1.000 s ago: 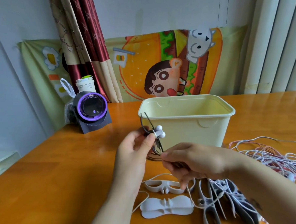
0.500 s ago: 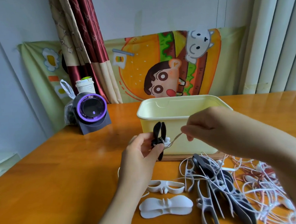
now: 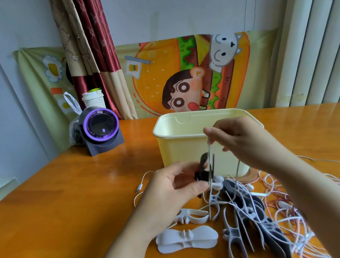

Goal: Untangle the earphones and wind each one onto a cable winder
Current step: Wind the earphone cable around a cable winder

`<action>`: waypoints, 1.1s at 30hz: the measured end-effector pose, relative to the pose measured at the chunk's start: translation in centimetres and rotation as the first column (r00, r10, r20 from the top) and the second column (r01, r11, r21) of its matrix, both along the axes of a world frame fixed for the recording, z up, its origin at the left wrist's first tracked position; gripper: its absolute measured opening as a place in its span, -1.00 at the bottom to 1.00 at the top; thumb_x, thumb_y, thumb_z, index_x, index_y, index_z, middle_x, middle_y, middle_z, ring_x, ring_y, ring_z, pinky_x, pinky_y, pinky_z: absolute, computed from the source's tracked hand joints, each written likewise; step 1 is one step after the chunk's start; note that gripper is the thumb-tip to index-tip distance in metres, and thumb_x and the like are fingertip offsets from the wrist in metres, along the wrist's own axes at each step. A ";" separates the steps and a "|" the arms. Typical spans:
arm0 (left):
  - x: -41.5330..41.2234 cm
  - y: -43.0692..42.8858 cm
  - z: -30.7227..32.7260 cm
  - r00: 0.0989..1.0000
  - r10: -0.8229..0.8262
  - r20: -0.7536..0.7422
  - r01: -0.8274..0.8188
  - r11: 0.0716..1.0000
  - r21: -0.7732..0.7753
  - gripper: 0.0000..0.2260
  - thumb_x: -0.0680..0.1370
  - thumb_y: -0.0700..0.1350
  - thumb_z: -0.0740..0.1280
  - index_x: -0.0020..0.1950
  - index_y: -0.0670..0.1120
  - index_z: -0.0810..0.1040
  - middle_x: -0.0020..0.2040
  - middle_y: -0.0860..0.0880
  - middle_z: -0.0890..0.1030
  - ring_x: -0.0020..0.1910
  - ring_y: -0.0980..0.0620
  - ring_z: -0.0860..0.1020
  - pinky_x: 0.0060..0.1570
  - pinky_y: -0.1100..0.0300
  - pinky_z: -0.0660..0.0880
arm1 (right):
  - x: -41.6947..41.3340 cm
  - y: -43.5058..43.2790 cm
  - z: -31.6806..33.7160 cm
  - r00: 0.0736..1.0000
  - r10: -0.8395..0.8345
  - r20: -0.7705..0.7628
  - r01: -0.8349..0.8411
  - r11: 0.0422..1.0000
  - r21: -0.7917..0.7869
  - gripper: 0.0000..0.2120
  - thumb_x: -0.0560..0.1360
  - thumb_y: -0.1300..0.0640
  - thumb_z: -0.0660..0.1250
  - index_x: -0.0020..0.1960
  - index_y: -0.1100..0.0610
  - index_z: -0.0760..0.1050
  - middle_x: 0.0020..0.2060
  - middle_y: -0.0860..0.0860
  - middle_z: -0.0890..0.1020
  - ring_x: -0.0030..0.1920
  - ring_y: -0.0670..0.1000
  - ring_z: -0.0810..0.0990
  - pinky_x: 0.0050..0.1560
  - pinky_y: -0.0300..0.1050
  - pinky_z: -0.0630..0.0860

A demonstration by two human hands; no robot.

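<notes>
Right hand (image 3: 240,139) swung up above the black winder (image 3: 203,170), pinching the white cable (image 3: 209,152) taut. Left hand (image 3: 174,187) gripped that winder just in front of the tub (image 3: 186,147). Cable looked light and floppy, so I'd pinch close to the winder. One winder held, two white winders (image 3: 191,216) lay loose; tangled pile (image 3: 268,222) was uncountable.

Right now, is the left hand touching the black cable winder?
Touching: the head view shows the left hand gripping the black cable winder at its lower end.
</notes>
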State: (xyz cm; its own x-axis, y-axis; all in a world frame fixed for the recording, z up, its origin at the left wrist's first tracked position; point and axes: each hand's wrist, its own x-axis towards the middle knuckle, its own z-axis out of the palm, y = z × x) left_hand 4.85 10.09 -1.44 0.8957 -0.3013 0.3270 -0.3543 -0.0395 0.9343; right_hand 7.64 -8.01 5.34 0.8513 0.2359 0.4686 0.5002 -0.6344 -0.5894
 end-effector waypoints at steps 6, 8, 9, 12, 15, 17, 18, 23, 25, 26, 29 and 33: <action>1.5 0.9 -0.1 0.980 -0.163 -0.112 0.066 0.802 -0.594 -0.56 0.17 0.06 0.66 -0.02 -0.04 0.72 -0.02 -0.03 0.69 0.04 0.02 0.64 0.09 0.13 0.58 | 0.0 3.2 -3.7 0.931 0.181 -0.318 -0.152 0.982 0.115 -0.54 0.55 -0.10 0.20 -0.29 0.27 0.46 -0.47 0.09 0.34 -0.48 -0.01 0.27 -0.44 -0.19 0.24; 1.6 1.0 0.1 0.972 -0.125 -0.199 -0.046 0.730 -0.682 -0.71 0.26 0.01 0.58 -0.07 -0.04 0.73 -0.03 -0.03 0.70 0.01 0.04 0.65 0.09 0.11 0.58 | -0.2 4.1 -4.3 0.914 0.226 -0.338 -0.195 0.973 0.125 -0.58 0.59 -0.03 0.17 -0.29 0.25 0.45 -0.48 0.07 0.31 -0.47 -0.01 0.23 -0.45 -0.19 0.22; 1.5 1.0 0.2 0.962 -0.093 -0.257 -0.120 0.702 -0.702 -0.81 0.32 -0.03 0.48 -0.11 -0.03 0.74 -0.04 -0.03 0.71 -0.02 0.05 0.67 0.11 0.11 0.56 | -0.3 4.4 -4.4 0.910 0.237 -0.341 -0.206 0.970 0.126 -0.59 0.60 -0.03 0.15 -0.28 0.22 0.46 -0.49 0.04 0.30 -0.47 -0.02 0.23 -0.45 -0.21 0.20; 1.4 0.8 0.2 0.936 -0.018 -0.351 -0.250 0.667 -0.702 -0.80 0.37 -0.12 0.33 -0.09 -0.06 0.71 -0.04 -0.05 0.71 -0.08 0.05 0.68 0.13 0.09 0.50 | -0.5 4.4 -4.5 0.916 0.217 -0.338 -0.207 0.976 0.066 -0.64 0.62 0.00 0.12 -0.22 0.18 0.50 -0.49 -0.04 0.33 -0.47 -0.07 0.25 -0.44 -0.27 0.22; 1.4 1.0 0.1 0.924 0.023 -0.381 -0.295 0.677 -0.674 -0.77 0.41 -0.12 0.32 0.02 -0.08 0.66 -0.01 -0.05 0.71 -0.09 0.08 0.68 0.09 0.12 0.50 | -0.7 4.3 -4.1 0.934 0.185 -0.306 -0.222 0.971 -0.089 -0.69 0.62 0.10 0.13 -0.25 -0.02 0.49 -0.47 -0.10 0.41 -0.47 -0.13 0.33 -0.39 -0.30 0.29; 1.5 0.9 -0.1 0.914 0.055 -0.402 -0.326 0.691 -0.645 -0.76 0.42 -0.13 0.33 0.06 -0.09 0.65 0.00 -0.05 0.71 -0.07 0.08 0.67 0.08 0.15 0.51 | -0.9 4.2 -3.7 0.931 0.187 -0.314 -0.244 0.957 -0.154 -0.68 0.62 0.11 0.15 -0.29 -0.07 0.46 -0.45 -0.09 0.44 -0.45 -0.13 0.36 -0.37 -0.30 0.31; 1.5 1.0 -0.2 0.913 0.074 -0.402 -0.336 0.694 -0.636 -0.76 0.42 -0.13 0.33 0.06 -0.09 0.65 0.00 -0.05 0.71 -0.05 0.06 0.66 0.08 0.15 0.51 | -1.1 4.2 -3.5 0.927 0.189 -0.322 -0.257 0.949 -0.183 -0.69 0.61 0.10 0.16 -0.29 -0.07 0.46 -0.43 -0.08 0.46 -0.45 -0.13 0.36 -0.37 -0.28 0.30; 1.4 0.6 -0.5 0.914 0.200 -0.354 -0.372 0.764 -0.528 -0.73 0.40 -0.12 0.36 0.08 -0.12 0.65 0.05 -0.16 0.68 0.00 -0.03 0.59 0.10 0.11 0.49 | -1.6 3.8 -2.9 0.925 0.156 -0.347 -0.278 0.900 -0.334 -0.75 0.61 0.08 0.15 0.05 0.02 0.61 -0.44 -0.08 0.46 -0.47 -0.14 0.39 -0.39 -0.34 0.32; 1.5 0.7 -0.7 0.906 0.257 -0.335 -0.398 0.786 -0.473 -0.71 0.39 -0.11 0.38 0.09 -0.13 0.64 0.06 -0.17 0.68 0.01 -0.05 0.60 0.09 0.09 0.52 | -2.0 3.8 -2.4 0.924 0.159 -0.349 -0.286 0.892 -0.350 -0.74 0.61 0.08 0.15 0.06 0.02 0.62 -0.40 -0.10 0.53 -0.42 -0.19 0.46 -0.35 -0.38 0.37; 1.5 0.8 -0.8 0.905 0.283 -0.317 -0.404 0.802 -0.439 -0.71 0.39 -0.09 0.39 0.09 -0.12 0.64 0.05 -0.16 0.68 0.02 -0.05 0.61 0.07 0.07 0.53 | -2.1 3.8 -2.2 0.921 0.163 -0.353 -0.289 0.895 -0.341 -0.74 0.61 0.07 0.14 0.05 0.02 0.62 -0.36 -0.08 0.58 -0.37 -0.20 0.52 -0.32 -0.36 0.41; 1.4 1.0 -1.1 0.900 0.404 -0.163 -0.433 0.873 -0.225 -0.80 0.46 -0.07 0.44 0.07 0.01 0.65 -0.03 -0.01 0.71 0.03 0.01 0.65 0.05 0.10 0.54 | -2.6 3.7 -1.4 0.921 0.173 -0.348 -0.282 0.914 -0.291 -0.75 0.61 0.05 0.15 -0.07 0.04 0.59 -0.32 0.01 0.68 -0.35 -0.15 0.60 -0.29 -0.32 0.45; 1.3 0.7 -0.7 0.907 0.419 -0.048 -0.421 0.902 -0.090 -0.84 0.49 -0.12 0.43 0.04 0.09 0.61 -0.10 0.18 0.70 -0.07 0.26 0.64 -0.13 0.41 0.51 | -2.9 2.6 0.1 0.968 0.117 -0.221 -0.167 0.961 -0.219 -0.78 0.58 0.05 0.20 -0.10 0.06 0.60 -0.44 0.01 0.63 -0.44 -0.13 0.61 -0.34 -0.26 0.52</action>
State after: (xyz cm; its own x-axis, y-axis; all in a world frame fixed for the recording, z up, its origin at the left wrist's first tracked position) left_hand 6.18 10.77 -2.16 0.9410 0.1362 0.3097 -0.2997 -0.0889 0.9499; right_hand 4.73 -5.42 5.45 0.8725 0.4433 0.2055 0.4798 -0.6978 -0.5319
